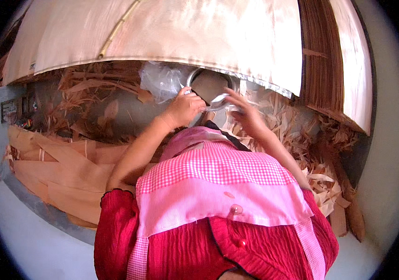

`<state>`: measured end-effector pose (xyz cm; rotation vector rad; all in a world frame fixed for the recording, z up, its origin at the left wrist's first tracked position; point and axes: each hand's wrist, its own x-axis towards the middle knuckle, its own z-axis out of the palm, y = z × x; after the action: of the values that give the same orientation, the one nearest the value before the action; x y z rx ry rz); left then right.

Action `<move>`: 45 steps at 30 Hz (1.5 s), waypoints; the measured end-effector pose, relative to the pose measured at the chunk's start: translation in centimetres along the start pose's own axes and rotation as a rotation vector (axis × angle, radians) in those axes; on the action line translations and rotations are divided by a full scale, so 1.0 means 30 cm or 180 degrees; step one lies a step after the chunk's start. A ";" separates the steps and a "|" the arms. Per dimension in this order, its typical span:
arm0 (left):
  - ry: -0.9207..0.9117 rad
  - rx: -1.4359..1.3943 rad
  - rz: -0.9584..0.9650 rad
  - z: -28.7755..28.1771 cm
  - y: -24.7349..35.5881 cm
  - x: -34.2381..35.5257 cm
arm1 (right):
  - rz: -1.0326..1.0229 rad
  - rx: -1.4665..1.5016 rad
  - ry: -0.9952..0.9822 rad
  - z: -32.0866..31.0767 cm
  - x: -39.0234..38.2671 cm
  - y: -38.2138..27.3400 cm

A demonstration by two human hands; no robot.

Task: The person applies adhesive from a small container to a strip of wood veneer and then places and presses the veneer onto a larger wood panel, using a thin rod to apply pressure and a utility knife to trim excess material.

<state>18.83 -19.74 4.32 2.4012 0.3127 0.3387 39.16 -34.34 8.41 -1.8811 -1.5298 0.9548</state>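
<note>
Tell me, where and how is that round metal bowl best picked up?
Probably grip the metal bowl by the left and right of its rim, coming from the near side: the pale sheet crowds its far edge. A circular rim offers opposite holds.

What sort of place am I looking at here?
Probably a wood-veneer or plywood workshop: a broad, pale, thin wood-like sheet spreads ahead, a dark-brown streaked wood-like sheet lies at its right, and flat tan veneer-like strips lie at left.

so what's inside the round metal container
Inside the metal container, a brownish surface shows; whether contents or bare bottom, I cannot tell. The left hand covers part of the near edge, hiding what is beneath.
</note>
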 end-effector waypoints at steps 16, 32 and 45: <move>-0.0213 -0.2335 -0.2124 0.167 -0.061 0.050 | 0.0535 -0.0660 -0.0310 0.107 0.146 0.037; 0.0285 0.0295 -0.3341 0.307 -0.065 0.204 | 0.0557 0.3251 0.2402 0.272 0.298 0.101; 0.4450 -0.0235 -0.5314 -0.088 -0.005 -0.937 | 0.0254 0.1874 0.1143 0.217 0.336 0.229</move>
<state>-8.38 -26.78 1.70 0.7286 2.4321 0.9950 39.24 -26.20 -2.77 -1.5782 -0.8493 0.9132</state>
